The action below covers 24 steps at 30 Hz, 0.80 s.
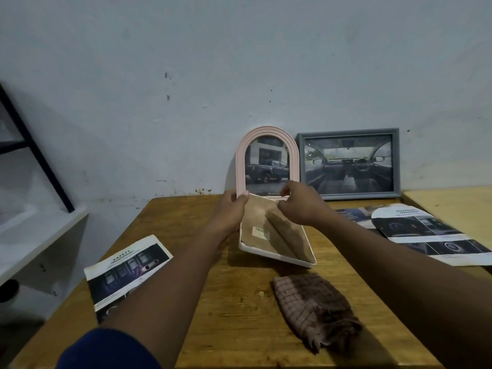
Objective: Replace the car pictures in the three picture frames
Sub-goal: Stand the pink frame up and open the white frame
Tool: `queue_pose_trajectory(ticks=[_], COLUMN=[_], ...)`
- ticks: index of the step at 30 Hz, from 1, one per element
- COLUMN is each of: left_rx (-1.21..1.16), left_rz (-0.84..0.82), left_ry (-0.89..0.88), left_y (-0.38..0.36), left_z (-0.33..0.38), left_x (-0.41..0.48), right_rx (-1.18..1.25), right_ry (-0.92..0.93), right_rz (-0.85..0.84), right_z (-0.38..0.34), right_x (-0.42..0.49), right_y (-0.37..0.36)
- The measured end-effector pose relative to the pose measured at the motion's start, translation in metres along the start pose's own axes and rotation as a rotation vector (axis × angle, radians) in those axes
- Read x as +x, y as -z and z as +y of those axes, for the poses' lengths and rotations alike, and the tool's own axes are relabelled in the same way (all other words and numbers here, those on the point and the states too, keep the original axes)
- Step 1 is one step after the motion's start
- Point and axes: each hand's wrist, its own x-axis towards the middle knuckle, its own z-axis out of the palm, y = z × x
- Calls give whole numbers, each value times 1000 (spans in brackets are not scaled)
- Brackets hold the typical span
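Against the wall at the back of the wooden table (pixel 234 310), a pink arched frame (pixel 267 134) stood upright with its pickup-truck picture (pixel 266 169) showing. My left hand (pixel 231 209) gripped its lower left edge, thumb in front. My right hand (pixel 299 203) pinched at the bottom of that frame, though I could not tell just what its fingertips held. Below my hands a white frame (pixel 277 254) lay face down, its brown backing and stand up. Just right of the pink one stood a grey frame (pixel 348 134) with a car-interior picture. Loose brochure pages (pixel 431 235) lay to the right, a "SAFETY" page (pixel 127 270) to the left, a checked cloth (pixel 314 307) nearer me.
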Motion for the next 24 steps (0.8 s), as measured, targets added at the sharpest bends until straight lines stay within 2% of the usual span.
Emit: queue_pose_trajectory(ticks=[4,6,8,11,13,20,24], left_rx=[117,78,144,466,581,669,634], left_rz=[-11,-46,-44,-29,4,-24,-24], left_ry=[46,43,4,-89,-126,-210,-216], left_y=[0,-1,-2,-3,-6,-22,-27], left_z=[-33,-42,-49,-57,-61,-75,-83], left_x=[-7,-12,-11,0,9,30,33], right_rx=[-64,-69,-73,-125,-165,-279,-327], right_ry=[-118,-124,-103,-86,-74,-56,0], right_rz=[16,-8,-25,-6,-8,-121,-25], right_z=[46,61,70,74,71,64,65], right_x=[-4,-8,-9,-1,8,44,43], right_y=[-16,-24,-33,-43,-47,-64,-79])
